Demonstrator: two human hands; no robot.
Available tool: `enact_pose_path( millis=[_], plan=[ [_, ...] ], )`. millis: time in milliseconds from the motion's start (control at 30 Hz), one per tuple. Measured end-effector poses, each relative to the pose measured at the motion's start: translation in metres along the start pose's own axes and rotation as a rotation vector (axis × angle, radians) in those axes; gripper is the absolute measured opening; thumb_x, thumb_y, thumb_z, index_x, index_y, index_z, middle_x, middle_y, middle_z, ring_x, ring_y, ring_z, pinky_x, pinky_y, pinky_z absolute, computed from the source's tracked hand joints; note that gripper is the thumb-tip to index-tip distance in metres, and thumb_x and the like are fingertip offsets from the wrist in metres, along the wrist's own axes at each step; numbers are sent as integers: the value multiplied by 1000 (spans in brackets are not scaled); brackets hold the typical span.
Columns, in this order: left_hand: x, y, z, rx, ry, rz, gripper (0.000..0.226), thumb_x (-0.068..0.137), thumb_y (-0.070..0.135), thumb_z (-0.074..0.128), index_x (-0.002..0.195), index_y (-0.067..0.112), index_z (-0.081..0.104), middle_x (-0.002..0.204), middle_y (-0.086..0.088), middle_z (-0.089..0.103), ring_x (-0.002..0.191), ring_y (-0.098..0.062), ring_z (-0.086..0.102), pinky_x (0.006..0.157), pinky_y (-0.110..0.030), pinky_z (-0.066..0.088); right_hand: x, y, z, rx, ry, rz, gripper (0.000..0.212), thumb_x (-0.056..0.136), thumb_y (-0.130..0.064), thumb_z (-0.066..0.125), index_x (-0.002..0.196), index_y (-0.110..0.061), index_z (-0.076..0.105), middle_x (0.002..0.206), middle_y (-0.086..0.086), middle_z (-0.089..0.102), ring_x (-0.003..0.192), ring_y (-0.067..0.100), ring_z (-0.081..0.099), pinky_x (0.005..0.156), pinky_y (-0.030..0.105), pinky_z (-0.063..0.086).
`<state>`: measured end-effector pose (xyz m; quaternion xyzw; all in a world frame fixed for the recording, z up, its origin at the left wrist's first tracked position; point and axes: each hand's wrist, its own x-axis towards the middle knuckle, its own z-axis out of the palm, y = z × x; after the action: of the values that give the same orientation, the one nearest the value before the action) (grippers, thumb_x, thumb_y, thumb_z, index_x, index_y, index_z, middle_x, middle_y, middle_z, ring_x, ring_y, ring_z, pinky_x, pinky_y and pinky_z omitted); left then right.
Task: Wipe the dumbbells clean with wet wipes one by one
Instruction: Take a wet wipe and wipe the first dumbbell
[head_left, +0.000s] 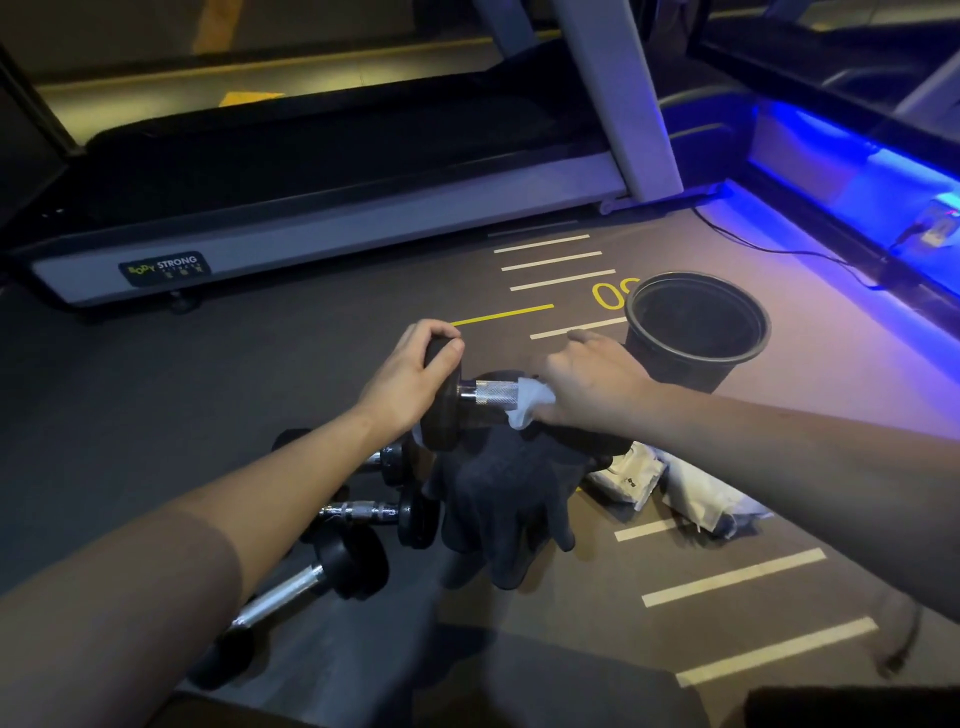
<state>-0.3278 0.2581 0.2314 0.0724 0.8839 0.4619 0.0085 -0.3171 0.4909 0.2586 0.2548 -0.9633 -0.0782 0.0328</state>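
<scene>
A black dumbbell (480, 392) with a knurled chrome handle is held level above the gym floor. My left hand (410, 371) grips its left black head from above. My right hand (589, 384) presses a white wet wipe (530, 402) around the right part of the handle; the right head is hidden behind that hand. Below them, three more dumbbells lie on the floor: one (387, 460) partly behind my left forearm, one (379, 514) in the middle, one (306, 584) nearest me.
A dark cloth (506, 499) lies crumpled under the held dumbbell. White wipe packets (631, 478) lie to its right. A black bucket (696, 327) stands beyond my right hand. A treadmill (322, 228) runs along the far side; a cable (779, 249) crosses the floor at right.
</scene>
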Motion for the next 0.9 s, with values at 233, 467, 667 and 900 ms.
enact_pose_path(
  millis=[233,467,667,900],
  plan=[
    [-1,1,-1,-8,-9,1,23,91,57,45,108,45,54,123,21,51,114,-5,53,105,-43,42,25,-40,-3,206,-11,35,35,84,-50,61,109,-25,63,100,7,69,101,33,63,71,36,41],
    [5,-1,-1,-14,-20,9,11,101,44,48,109,40,55,122,16,52,115,-5,51,100,-32,40,38,-45,-7,211,-34,9,40,81,-53,64,107,-23,64,102,9,69,102,34,63,71,35,36],
    [4,7,-2,12,-48,17,8,103,41,49,109,40,54,125,14,52,114,-5,51,97,-29,39,31,-27,-13,131,-78,6,53,75,-61,70,108,-20,66,99,8,69,98,32,63,68,33,35],
    [7,10,-1,-13,-48,-14,13,103,38,49,112,32,57,124,8,56,112,-9,54,94,-25,39,14,10,-18,165,-241,109,51,67,-56,79,103,-22,67,93,4,66,90,29,63,66,32,43]
  ],
)
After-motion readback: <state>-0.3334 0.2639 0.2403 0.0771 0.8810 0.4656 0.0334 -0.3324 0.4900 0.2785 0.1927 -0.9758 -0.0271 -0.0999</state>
